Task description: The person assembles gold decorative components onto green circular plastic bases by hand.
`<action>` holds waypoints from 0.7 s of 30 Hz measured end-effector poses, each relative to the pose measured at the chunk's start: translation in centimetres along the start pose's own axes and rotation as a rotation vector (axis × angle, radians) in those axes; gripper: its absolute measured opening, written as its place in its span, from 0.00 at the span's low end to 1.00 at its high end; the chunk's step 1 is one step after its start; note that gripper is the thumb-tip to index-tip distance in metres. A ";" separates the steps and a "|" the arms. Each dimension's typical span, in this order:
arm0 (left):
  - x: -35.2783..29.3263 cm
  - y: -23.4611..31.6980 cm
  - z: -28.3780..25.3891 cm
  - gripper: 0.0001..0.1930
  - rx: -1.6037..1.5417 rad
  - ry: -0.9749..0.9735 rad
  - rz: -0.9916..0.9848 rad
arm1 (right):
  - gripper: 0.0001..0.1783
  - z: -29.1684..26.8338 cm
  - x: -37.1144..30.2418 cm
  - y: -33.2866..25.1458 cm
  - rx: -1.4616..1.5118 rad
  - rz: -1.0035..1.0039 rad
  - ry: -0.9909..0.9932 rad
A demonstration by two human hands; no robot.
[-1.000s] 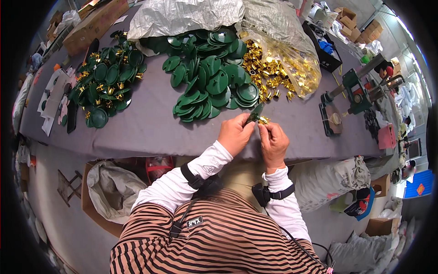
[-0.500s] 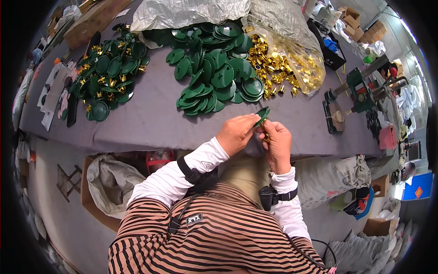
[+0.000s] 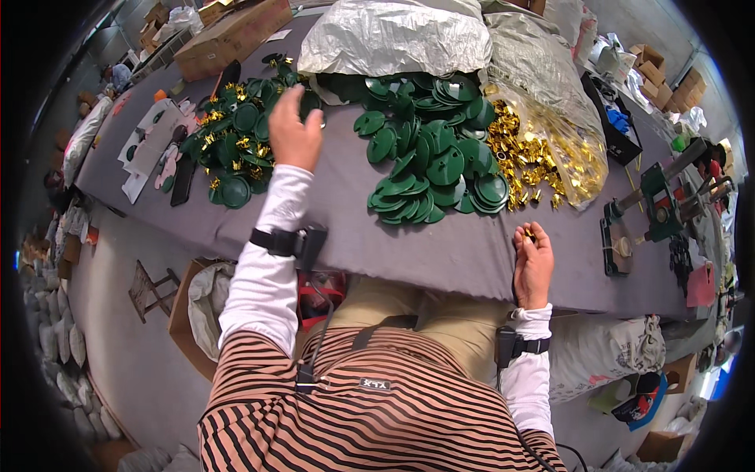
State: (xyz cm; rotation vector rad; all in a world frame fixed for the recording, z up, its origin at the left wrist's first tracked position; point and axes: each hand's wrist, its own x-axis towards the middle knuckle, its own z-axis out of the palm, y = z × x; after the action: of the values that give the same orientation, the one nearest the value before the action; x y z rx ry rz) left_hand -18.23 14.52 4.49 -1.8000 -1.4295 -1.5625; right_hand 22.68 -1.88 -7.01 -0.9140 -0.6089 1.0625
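Note:
My left hand [image 3: 296, 132] is over the right edge of a heap of green discs fitted with gold clips [image 3: 245, 118], thumb and fingers apart. Part of a disc shows just beyond the thumb, and it seems loose from the hand. My right hand [image 3: 535, 266] is near the table's front edge, fingertips pinching a small gold clip [image 3: 529, 234], mostly covered by the fingers. Plain green discs [image 3: 444, 165] lie overlapped in a large pile between the hands. Loose gold metal clips [image 3: 515, 149] spread beside that pile, some spilling from a clear plastic bag [image 3: 586, 169].
A grey cloth covers the table [image 3: 338, 212]. Silvery woven sacks [image 3: 393, 39] lie at the back. On the right stands a green hand press [image 3: 657, 200], with a black bin [image 3: 613, 118] behind it. A dark phone-like slab [image 3: 182, 181] and paper sheets lie left.
My hands have parted. The left has moved far left from the disc both hands worked on, to the heap of fitted discs. The right stays near the front edge with a gold clip.

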 end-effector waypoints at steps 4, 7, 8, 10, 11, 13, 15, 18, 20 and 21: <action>-5.8 4.0 3.2 0.10 -0.390 -0.583 -0.493 | 0.14 1.8 -1.5 -0.6 -0.080 -0.053 0.008; -8.6 6.5 5.2 0.25 -0.209 -0.812 -0.223 | 0.15 1.1 -1.6 -0.5 -0.192 -0.028 0.038; -9.0 6.8 5.6 0.22 -0.157 -0.801 -0.201 | 0.15 1.3 -1.7 -0.5 -0.191 -0.027 0.024; -8.9 6.9 6.0 0.16 -0.094 -0.782 -0.229 | 0.17 1.6 -2.1 -0.6 -0.315 -0.149 0.003; -8.8 6.7 5.7 0.16 -0.092 -0.779 -0.231 | 0.19 1.7 -2.2 -0.5 -0.261 -0.161 0.012; -8.6 6.4 5.0 0.12 -0.152 -0.587 -0.262 | 0.19 2.3 -2.4 -0.6 -0.355 -0.158 0.001; -8.6 7.4 4.1 0.10 -0.454 -0.485 -0.475 | 0.19 3.0 -2.8 -0.7 -0.451 -0.190 -0.014; -9.7 10.4 3.1 0.10 -0.847 -0.610 -0.800 | 0.16 6.2 -3.6 -0.5 -0.506 -0.266 -0.095; -9.4 14.5 1.9 0.15 -1.238 -0.759 -1.229 | 0.16 9.0 -4.4 -2.0 -0.645 -0.413 -0.166; -9.4 15.8 1.6 0.15 -1.249 -0.786 -1.232 | 0.16 9.3 -4.6 -2.1 -0.561 -0.351 -0.153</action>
State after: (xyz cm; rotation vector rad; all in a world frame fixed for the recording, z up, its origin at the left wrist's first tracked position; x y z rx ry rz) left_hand -2.96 4.90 0.82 -2.4797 -2.5455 -3.0482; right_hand 14.47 -3.40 -0.53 -1.1576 -1.1867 0.6516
